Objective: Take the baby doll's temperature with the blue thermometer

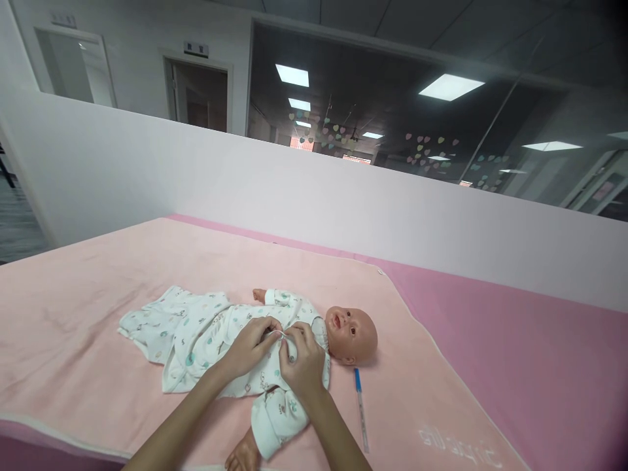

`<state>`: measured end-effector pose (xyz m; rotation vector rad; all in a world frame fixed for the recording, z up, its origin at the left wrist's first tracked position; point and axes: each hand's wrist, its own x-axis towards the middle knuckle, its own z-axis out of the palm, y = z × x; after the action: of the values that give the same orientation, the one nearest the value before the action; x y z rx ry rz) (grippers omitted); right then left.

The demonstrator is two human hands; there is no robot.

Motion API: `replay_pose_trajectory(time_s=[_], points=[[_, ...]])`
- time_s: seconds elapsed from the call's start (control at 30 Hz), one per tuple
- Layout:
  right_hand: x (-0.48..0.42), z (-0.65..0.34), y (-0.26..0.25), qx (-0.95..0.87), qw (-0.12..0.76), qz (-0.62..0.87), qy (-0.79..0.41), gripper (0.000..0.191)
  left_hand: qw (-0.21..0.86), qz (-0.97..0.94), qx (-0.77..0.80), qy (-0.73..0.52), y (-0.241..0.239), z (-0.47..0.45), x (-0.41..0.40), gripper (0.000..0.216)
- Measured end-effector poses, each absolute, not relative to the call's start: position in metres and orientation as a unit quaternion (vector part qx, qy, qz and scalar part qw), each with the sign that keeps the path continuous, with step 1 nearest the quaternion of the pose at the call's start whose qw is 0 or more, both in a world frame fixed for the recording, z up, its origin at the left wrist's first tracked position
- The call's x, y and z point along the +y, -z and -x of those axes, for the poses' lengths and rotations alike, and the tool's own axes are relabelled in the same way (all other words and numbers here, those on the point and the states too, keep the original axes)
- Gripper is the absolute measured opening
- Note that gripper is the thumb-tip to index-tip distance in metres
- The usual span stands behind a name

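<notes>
Baby doll [351, 333] lies on its back on pink blanket [88, 314], head toward right side of frame, legs toward left. Doll is dressed in white printed romper [196, 330]; one bare hand shows at far sleeve end, one bare foot at bottom edge of frame.

Left hand [251, 347]: resting on doll's chest, fingers curled and pinching a thin white tie [277, 334] of romper at chest opening. Right hand [303, 360]: just beside left hand, touching it at fingertips, fingers closed on same tie/fabric edge near doll's neck. Exact grip at fingertips is partly hidden by knuckles. Both forearms enter from bottom edge.

Blue pen [360, 409] lies on blanket near doll's head, on near side, apart from both hands.

Blanket covers most of darker pink tabletop [515, 340], which shows along far and right sides. White partition wall [314, 190] stands behind table, w/ dark glass above it.

No containers in view
</notes>
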<state>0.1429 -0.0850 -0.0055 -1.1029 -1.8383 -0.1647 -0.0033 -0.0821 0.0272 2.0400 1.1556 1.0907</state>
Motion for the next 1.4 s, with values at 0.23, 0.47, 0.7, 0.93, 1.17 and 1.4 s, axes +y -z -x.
replay_pose_trajectory(time_s=[0.23,0.47,0.7,0.93,1.17,1.4], points=[[-0.084,-0.142,0.005,-0.748,0.469,0.463,0.080,0.017,0.295,-0.762,0.419,-0.396,-0.028,0.003,-0.082,0.012],[-0.085,-0.142,0.006,-0.747,0.471,0.461,0.082,0.016,0.289,-0.765,0.412,-0.402,-0.027,0.005,-0.081,0.011],[-0.086,-0.144,0.008,-0.747,0.497,0.436,0.070,0.015,0.213,-0.755,0.460,-0.416,-0.024,-0.003,-0.083,0.013],[-0.094,-0.142,-0.001,-0.782,0.465,0.409,0.073,0.020,0.108,-0.757,0.508,-0.396,-0.017,0.028,-0.100,0.022],[-0.095,-0.117,-0.012,-0.837,0.337,0.422,0.094,0.017,0.158,-0.778,0.461,-0.396,-0.013,0.048,-0.106,0.019],[-0.096,-0.116,-0.009,-0.835,0.315,0.437,0.114,0.012,0.094,-0.767,0.508,-0.380,-0.005,0.043,-0.102,0.022]])
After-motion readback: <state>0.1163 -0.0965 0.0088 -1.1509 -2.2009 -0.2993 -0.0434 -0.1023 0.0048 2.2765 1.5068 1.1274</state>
